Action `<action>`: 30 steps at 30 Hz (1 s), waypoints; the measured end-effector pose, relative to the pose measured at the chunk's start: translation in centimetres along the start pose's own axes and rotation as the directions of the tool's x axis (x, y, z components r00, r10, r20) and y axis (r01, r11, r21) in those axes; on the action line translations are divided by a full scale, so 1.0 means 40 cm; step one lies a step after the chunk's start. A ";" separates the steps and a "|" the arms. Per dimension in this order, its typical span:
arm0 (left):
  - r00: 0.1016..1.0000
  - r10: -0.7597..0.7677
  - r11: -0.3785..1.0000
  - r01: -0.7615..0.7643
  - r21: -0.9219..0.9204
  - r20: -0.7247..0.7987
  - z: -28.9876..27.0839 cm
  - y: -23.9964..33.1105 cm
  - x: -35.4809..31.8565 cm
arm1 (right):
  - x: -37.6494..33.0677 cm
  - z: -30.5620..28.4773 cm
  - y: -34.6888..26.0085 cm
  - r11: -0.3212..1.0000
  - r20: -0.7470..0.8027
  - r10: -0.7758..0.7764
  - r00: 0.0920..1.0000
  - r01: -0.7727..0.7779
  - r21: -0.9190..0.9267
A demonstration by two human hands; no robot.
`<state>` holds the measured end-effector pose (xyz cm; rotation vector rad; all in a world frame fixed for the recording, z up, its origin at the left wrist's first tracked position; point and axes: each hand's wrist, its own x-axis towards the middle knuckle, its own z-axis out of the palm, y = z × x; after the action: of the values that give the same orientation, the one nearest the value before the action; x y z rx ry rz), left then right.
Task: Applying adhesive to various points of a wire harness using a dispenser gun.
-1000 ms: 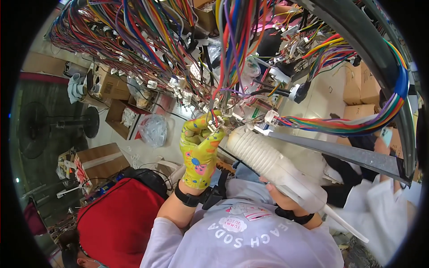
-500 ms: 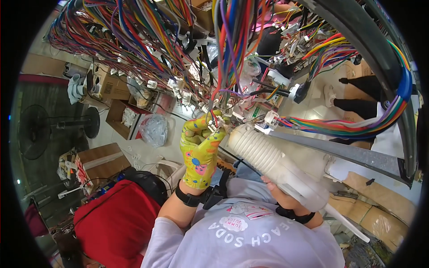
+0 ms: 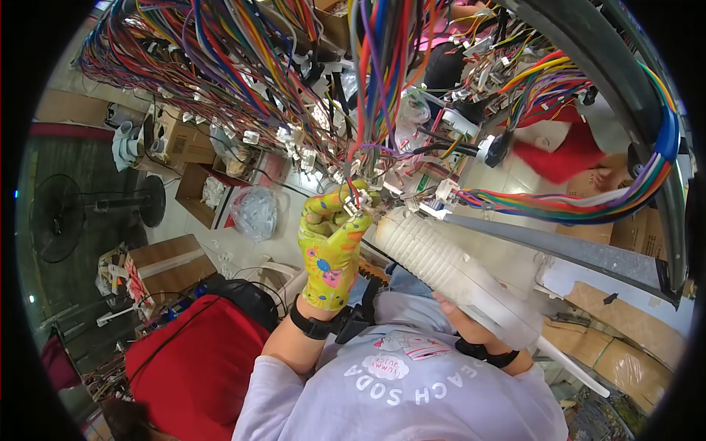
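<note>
The left hand (image 3: 332,246) wears a yellow glove with coloured spots and is raised into a hanging mass of many-coloured wires (image 3: 309,88). Its fingers are curled closed, pinching a small white connector (image 3: 351,206) at the lower end of a few red and white leads, just under the wire mass. A black strap circles that wrist.

The right hand (image 3: 471,323) sits below and to the right of the gloved hand, wrapped around the lower part of a white ribbed tool (image 3: 441,264), a long ridged plastic body. The tool's upper tip points at the connector and lies just beside the gloved fingertips; whether it touches the connector cannot be told. A thin white cord or tube (image 3: 573,364) trails from the tool's lower end toward the lower right. The right hand's fingers are mostly hidden behind the tool, but the grip is closed on it.

To the right of the connector, a thick rainbow bundle of wires (image 3: 573,206) runs along a grey metal rail (image 3: 566,250) and curves upward. More white connectors (image 3: 294,147) dangle among the wires above the gloved hand.

Well left of the gloved hand stand open cardboard boxes (image 3: 184,140), a clear plastic bag (image 3: 254,212) and a black floor fan (image 3: 66,213) on the floor. Below the gloved hand is a red bag (image 3: 191,367). The person wears a pale lilac shirt.
</note>
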<state>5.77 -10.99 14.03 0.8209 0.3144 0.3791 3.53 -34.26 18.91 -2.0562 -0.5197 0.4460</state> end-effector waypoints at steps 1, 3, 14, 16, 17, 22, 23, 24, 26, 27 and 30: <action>1.000 -0.002 1.000 0.002 -0.006 0.005 0.000 -0.002 0.002 | 0.001 0.000 0.001 0.998 -0.014 -0.043 0.999 0.042 -0.036; 1.000 -0.006 1.000 0.006 -0.017 0.007 0.004 -0.002 0.002 | -0.007 0.004 0.011 0.998 -0.023 -0.053 0.998 0.052 -0.043; 1.000 -0.022 0.999 0.022 -0.038 0.003 0.011 0.003 -0.003 | -0.024 0.007 0.026 1.000 0.001 -0.023 1.000 0.023 -0.018; 1.000 -0.005 0.998 0.005 -0.056 0.007 0.008 0.000 -0.004 | -0.027 0.012 0.032 0.998 -0.034 -0.051 0.998 0.050 -0.024; 1.000 -0.004 0.998 0.005 -0.055 0.007 0.008 0.001 -0.004 | -0.035 0.020 0.038 0.998 -0.034 -0.052 0.998 0.051 -0.023; 0.998 -0.036 0.996 0.039 -0.080 0.047 -0.006 0.001 -0.006 | -0.041 0.032 0.064 0.998 -0.095 -0.066 0.993 0.064 -0.025; 0.998 -0.035 0.996 0.038 -0.079 0.046 -0.009 -0.001 -0.006 | -0.031 0.024 0.055 0.998 -0.094 -0.067 0.993 0.065 -0.024; 0.999 -0.035 0.997 0.038 -0.062 0.040 -0.012 -0.002 -0.006 | -0.020 0.011 0.036 1.000 -0.042 -0.016 0.999 0.016 0.017; 0.999 -0.037 0.998 0.039 -0.049 0.036 -0.012 0.000 -0.007 | -0.017 0.007 0.026 0.998 0.012 0.035 0.999 -0.036 0.050; 0.998 -0.041 0.998 0.043 -0.053 0.047 -0.011 0.001 -0.006 | -0.019 0.013 0.033 1.000 -0.030 -0.020 0.999 0.021 0.020; 0.997 -0.038 0.998 0.043 -0.056 0.074 -0.016 -0.002 -0.004 | -0.017 0.012 0.031 0.995 -0.060 -0.090 0.994 0.088 -0.039</action>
<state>5.39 -10.69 13.55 0.7689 0.2509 0.3182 2.95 -34.87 17.68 -2.0654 -0.5838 0.3215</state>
